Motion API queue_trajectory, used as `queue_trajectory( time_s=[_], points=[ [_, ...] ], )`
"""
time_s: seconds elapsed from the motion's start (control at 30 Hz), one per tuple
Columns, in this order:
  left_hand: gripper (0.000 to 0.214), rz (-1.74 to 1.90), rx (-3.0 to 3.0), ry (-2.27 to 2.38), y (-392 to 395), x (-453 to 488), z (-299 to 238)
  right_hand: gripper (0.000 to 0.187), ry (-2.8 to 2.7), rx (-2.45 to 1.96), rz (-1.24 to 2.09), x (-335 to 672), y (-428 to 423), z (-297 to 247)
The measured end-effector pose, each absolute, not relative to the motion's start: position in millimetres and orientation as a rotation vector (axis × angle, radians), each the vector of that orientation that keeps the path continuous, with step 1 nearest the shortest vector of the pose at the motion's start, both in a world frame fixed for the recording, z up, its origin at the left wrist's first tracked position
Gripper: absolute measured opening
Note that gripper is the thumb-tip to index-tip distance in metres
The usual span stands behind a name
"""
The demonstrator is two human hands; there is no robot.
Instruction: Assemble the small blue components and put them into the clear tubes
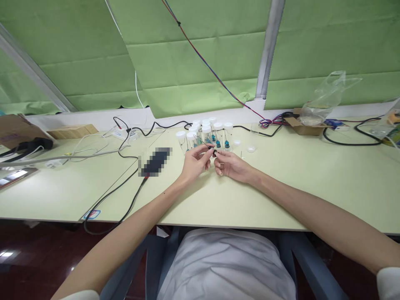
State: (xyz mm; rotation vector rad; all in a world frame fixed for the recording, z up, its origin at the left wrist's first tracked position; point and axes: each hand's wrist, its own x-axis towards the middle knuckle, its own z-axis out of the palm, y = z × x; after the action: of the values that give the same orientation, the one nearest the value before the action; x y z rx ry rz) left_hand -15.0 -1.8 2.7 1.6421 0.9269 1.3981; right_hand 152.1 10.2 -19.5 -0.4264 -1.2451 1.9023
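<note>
My left hand (196,161) and my right hand (230,166) meet above the table, fingertips pinched together. Between them is a small black piece (214,153), mostly covered by the fingers, so its kind does not show. Both hands grip it. Just behind stand several clear vials with white caps (228,125), each with a teal-and-dark part (226,145) inside. To the right of the vials, two loose white caps (251,148) lie on the table. A thin pale stick-like piece (241,155) is beside my right hand.
A pixelated dark device (156,161) with a black cable lies left of my hands on the pale table (281,191). Farther left are a power strip (123,133) and a wooden block (73,131). At the right back stands a cardboard box (304,127) with a plastic bag.
</note>
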Motion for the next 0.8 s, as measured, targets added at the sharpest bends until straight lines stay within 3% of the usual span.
queue_trajectory(
  time_s=[0.13,0.3,0.5,0.8],
  points=[
    [0.036,1.391,1.637,0.924,-2.4,-14.5,2.6,0.031,-1.249,-0.433,1.899,151.2,10.6,-20.1],
    [0.035,1.405,1.627,0.917,-3.1,-13.5,2.9,0.051,-1.23,-0.564,1.965,149.8,13.0,-22.2],
    [0.036,1.402,1.636,0.923,-1.5,-15.2,2.3,0.036,-1.226,-0.499,1.887,151.8,11.0,-19.2],
    [0.039,1.388,1.613,0.928,-3.1,-13.1,2.1,0.044,-1.201,-0.573,1.911,149.0,12.3,-21.9]
  ],
)
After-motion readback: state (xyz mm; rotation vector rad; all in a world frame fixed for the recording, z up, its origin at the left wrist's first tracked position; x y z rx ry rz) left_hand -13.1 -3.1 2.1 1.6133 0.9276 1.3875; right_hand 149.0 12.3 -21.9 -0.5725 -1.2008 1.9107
